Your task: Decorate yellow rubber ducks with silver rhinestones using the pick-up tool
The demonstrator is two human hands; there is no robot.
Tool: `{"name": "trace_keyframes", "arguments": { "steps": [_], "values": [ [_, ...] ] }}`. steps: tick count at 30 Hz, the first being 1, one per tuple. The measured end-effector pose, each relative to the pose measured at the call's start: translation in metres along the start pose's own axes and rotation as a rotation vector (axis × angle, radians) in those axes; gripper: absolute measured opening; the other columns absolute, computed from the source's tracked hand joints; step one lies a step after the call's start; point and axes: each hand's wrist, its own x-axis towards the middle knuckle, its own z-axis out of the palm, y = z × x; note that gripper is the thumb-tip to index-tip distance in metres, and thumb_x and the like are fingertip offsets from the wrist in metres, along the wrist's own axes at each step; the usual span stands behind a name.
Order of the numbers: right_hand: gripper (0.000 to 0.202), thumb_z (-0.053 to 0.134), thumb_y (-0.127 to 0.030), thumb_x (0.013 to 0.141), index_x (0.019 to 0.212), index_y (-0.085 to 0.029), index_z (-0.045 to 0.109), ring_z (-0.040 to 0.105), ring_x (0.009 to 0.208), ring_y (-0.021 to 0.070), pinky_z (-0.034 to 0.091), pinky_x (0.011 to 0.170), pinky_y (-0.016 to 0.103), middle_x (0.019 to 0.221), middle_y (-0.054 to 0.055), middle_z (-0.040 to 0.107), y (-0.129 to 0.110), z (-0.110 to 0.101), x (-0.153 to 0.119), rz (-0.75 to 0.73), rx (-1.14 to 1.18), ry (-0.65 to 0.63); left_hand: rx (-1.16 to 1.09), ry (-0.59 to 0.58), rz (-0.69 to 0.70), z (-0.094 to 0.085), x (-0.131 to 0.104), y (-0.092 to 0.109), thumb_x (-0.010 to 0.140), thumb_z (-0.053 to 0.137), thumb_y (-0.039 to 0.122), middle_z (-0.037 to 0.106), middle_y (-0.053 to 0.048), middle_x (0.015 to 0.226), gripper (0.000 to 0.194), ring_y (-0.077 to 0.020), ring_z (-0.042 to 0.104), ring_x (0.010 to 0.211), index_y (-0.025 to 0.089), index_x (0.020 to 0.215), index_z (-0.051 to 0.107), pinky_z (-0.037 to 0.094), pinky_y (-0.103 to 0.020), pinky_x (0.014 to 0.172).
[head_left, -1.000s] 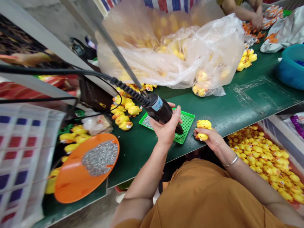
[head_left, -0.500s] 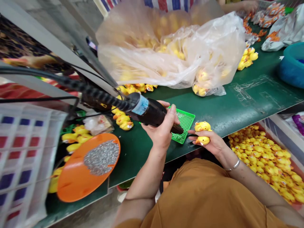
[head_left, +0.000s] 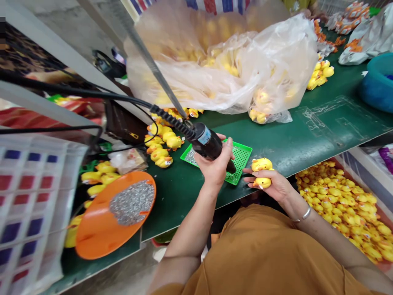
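Note:
My left hand [head_left: 215,164] is wrapped round a black electric screwdriver [head_left: 208,141] with a blue label, its tip pointing down over a green perforated tray [head_left: 244,153]. Small silver screws [head_left: 190,155] lie in the tray's left part. To the right of the tray, my right hand [head_left: 276,186] holds two yellow toy ducks [head_left: 262,164], one above the other. A ribbed cable runs from the top of the screwdriver up to the left, and a metal spring meets it there.
An orange dish [head_left: 95,229] of silver screws lies at the left beside a white crate [head_left: 66,180]. Yellow ducks [head_left: 159,153] sit behind the tray, near a large plastic bag [head_left: 190,78]. A duck-filled bin [head_left: 340,200] and a blue basin [head_left: 376,88] are at the right.
My left hand and the screwdriver's body have shifted slightly right, uncovering the tray's left part. The cable has swung, and the metal spring now shows. My right hand has barely moved.

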Motion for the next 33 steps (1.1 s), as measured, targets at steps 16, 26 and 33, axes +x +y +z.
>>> {"name": "trace_keyframes", "arguments": {
  "steps": [16, 26, 33],
  "values": [
    [0.026, 0.076, -0.013, 0.067, 0.093, -0.012, 0.073, 0.078, 0.094, 0.0256, 0.063, 0.081, 0.031, 0.104, 0.017, 0.080, 0.000, 0.008, -0.002, 0.022, 0.061, -0.082, -0.155, -0.068, 0.035, 0.004, -0.008, 0.036, 0.077, 0.084, 0.045, 0.051, 0.009, 0.049, 0.033, -0.0110, 0.055, 0.040, 0.024, 0.087, 0.061, 0.047, -0.027, 0.043],
    [0.024, 0.078, -0.015, 0.063, 0.087, -0.015, 0.075, 0.077, 0.097, 0.0251, 0.062, 0.086, 0.031, 0.100, 0.013, 0.081, -0.001, 0.005, -0.011, -0.063, 0.059, 0.005, -0.167, -0.082, 0.052, 0.014, -0.011, 0.028, 0.080, 0.082, 0.039, 0.054, 0.008, 0.050, 0.026, -0.0106, 0.056, 0.040, 0.022, 0.087, 0.062, 0.048, -0.025, 0.044],
    [0.027, 0.083, -0.017, 0.060, 0.085, -0.016, 0.075, 0.076, 0.101, 0.0272, 0.061, 0.087, 0.033, 0.100, 0.010, 0.081, -0.001, 0.008, -0.018, -0.114, 0.026, 0.080, -0.158, -0.079, 0.066, 0.020, -0.016, 0.024, 0.081, 0.081, 0.033, 0.056, 0.008, 0.052, 0.023, -0.0108, 0.058, 0.041, 0.022, 0.088, 0.062, 0.051, -0.025, 0.045]
  ]
}}
